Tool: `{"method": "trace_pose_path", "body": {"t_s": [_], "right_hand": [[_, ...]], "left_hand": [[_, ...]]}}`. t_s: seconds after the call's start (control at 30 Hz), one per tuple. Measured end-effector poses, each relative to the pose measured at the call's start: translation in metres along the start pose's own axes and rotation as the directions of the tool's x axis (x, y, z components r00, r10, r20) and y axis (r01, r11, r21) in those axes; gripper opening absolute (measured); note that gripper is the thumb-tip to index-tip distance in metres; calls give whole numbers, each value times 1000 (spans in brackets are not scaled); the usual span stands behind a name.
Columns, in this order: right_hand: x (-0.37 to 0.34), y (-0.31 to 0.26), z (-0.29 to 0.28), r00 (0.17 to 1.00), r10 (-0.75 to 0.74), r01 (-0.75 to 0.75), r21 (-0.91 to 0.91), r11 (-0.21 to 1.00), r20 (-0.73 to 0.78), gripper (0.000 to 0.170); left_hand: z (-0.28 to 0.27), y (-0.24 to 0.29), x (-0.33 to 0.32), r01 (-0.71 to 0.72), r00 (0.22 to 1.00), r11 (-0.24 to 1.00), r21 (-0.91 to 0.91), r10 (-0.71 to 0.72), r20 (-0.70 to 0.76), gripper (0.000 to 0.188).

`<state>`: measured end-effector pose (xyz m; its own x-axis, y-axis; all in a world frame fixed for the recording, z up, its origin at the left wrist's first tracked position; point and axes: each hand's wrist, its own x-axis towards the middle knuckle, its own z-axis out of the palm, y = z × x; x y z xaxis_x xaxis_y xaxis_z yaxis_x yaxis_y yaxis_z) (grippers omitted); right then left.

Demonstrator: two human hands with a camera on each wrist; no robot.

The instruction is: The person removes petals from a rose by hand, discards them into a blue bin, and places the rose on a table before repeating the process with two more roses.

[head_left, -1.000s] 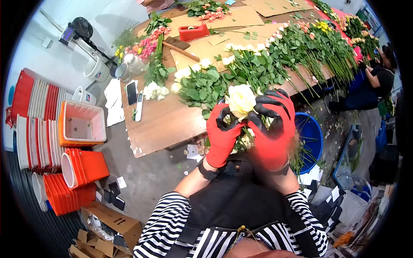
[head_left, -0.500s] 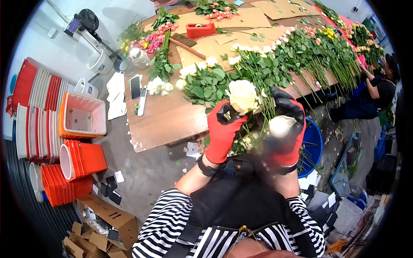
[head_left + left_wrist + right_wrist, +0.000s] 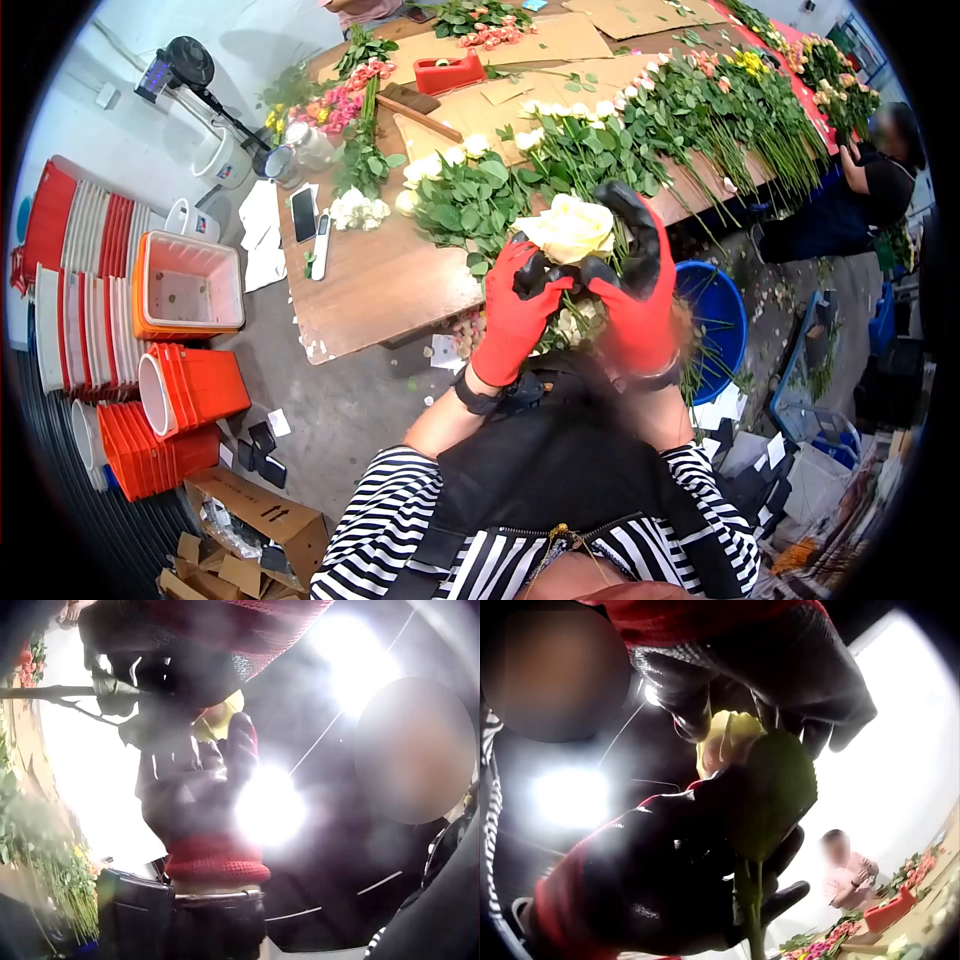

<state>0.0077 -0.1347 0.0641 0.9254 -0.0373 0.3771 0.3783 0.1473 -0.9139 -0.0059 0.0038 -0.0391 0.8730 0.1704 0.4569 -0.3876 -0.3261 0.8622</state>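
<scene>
My left hand [image 3: 522,305], in a red glove with black palm and fingers, grips a rose stem [image 3: 754,919] just under a pale yellow bloom [image 3: 568,230]. In the right wrist view, a large leaf [image 3: 776,795] partly covers the left hand [image 3: 660,862] and the bloom [image 3: 724,742]. My right hand [image 3: 640,290], gloved alike, is at the bloom's right side, thumb near its base and other fingers raised apart from the thumb. The left wrist view shows the bloom [image 3: 219,720] between the left hand [image 3: 180,652] and right hand [image 3: 199,787]; glare blurs the contact.
Rows of leafy roses [image 3: 600,150] lie across the wooden table [image 3: 390,290], with a red tape dispenser [image 3: 450,74], brush [image 3: 420,110] and phone [image 3: 304,215]. A blue bin [image 3: 722,335] stands right, stacked crates [image 3: 195,385] left. Another person [image 3: 880,180] is at right.
The right hand held a loose whitish petal half a second ago and was farther right; it is now back beside the bloom without that petal visible. The bloom has tilted to the right.
</scene>
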Motion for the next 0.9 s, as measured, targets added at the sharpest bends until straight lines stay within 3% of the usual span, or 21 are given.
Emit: {"method": "trace_pose_path", "body": {"t_s": [0.03, 0.1, 0.13, 0.23, 0.27, 0.33, 0.47, 0.57, 0.6, 0.67, 0.7, 0.77, 0.8, 0.83, 0.9], "right_hand": [[1, -4, -3, 993, -121, 121, -227, 966, 11, 67], [0, -9, -13, 937, -331, 325, -623, 711, 111, 63], [-3, -5, -1, 952, -299, 230, -490, 840, -66, 56], [-4, -3, -6, 958, -282, 219, -768, 602, 53, 54], [-4, 3, -5, 960, -279, 205, -678, 706, -1, 49], [-6, 14, -10, 959, -280, 193, -617, 763, -46, 44], [-9, 12, -9, 960, -267, 189, -508, 840, -85, 35], [-8, 19, -14, 960, -278, 224, -534, 815, -22, 31], [-6, 22, -15, 960, -280, 232, -494, 838, -24, 30], [-5, 30, -16, 960, -280, 244, -409, 879, -29, 28], [-8, 39, -20, 975, -177, 138, -265, 954, -131, 29], [-15, 62, -33, 958, 72, -56, 68, 996, -276, 30], [-11, 57, -33, 946, 102, -83, 76, 994, -306, 32], [-6, 49, -32, 933, 131, -108, 86, 990, -336, 35], [1, 24, -20, 910, -54, 12, -104, 994, -411, 36]], "left_hand": [[0, -7, 1, -38, 999, 999, 36, 38, 2, 59], [-2, -19, 6, -56, 998, 995, 81, 53, 42, 60], [-2, -22, 8, -38, 996, 995, 89, 31, 82, 62], [-1, -4, 9, -27, 999, 996, 87, 26, 19, 62], [-1, 3, 10, -49, 999, 991, 126, 47, 18, 62], [-2, 17, 15, -89, 996, 974, 208, 88, 13, 60], [-20, 31, 27, -113, 986, 940, 323, 67, 150, 53], [-14, 19, 17, -48, 997, 983, 178, 57, -44, 52], [-14, 14, 18, -99, 993, 981, 169, 108, -43, 51], [-14, 13, 13, 21, 999, 995, 102, -19, -29, 53], [-14, 13, 11, 82, 997, 994, 68, -81, -18, 54], [-17, 19, 15, 387, 921, 899, -207, -387, 43, 54], [-19, 21, 18, 519, 850, 789, -329, -517, 103, 54], [-21, 19, 20, 419, 907, 870, -259, -415, 75, 53], [-22, 10, 23, 194, 981, 976, -104, -190, 44, 53]]}}
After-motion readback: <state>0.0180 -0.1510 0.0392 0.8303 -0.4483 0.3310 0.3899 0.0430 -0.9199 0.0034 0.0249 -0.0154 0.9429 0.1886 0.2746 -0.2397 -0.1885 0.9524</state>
